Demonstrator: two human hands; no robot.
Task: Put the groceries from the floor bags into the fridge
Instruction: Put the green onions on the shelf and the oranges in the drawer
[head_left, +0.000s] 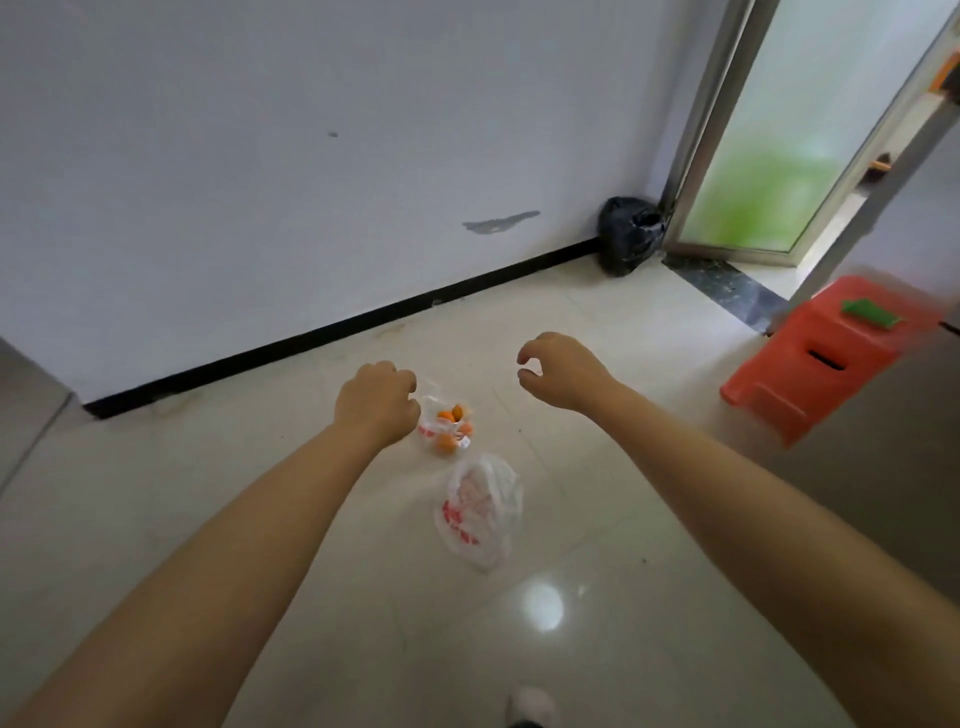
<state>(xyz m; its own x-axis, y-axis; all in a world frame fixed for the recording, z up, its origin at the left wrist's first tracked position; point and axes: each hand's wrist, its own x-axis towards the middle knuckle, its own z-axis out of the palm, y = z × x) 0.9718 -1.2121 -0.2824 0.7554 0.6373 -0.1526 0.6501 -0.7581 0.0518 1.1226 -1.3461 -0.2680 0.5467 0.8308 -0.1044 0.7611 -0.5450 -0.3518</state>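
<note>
On the pale tiled floor (311, 519), seen from the head camera, two thin plastic bags with red print lie close together, a little way out from the white wall (260, 182) and its black skirting (337, 332). The far bag (444, 423) holds several small orange fruits (445, 415), visible through the clear film. The near bag (480, 512) lies slumped just beside it, toward the camera; what it holds cannot be made out.

Both bare forearms reach forward and down over the bags. The left hand (376, 402) is curled into a fist at the far bag's upper edge, its grip closed on a fold of the plastic at the bag's top. The right hand (558, 371) hangs in the air to the right of the far bag, apart from it, fingers bent loosely with a gap between thumb and fingertips; its grip is open and empty.

A black bag (626, 236) sits in the corner where the wall meets a metal-framed frosted glass door (769, 156). To the right stands an orange plastic stool (810, 374) with a green thing (870, 312) on its seat. A white shoe tip (530, 704) shows at the bottom edge.
</note>
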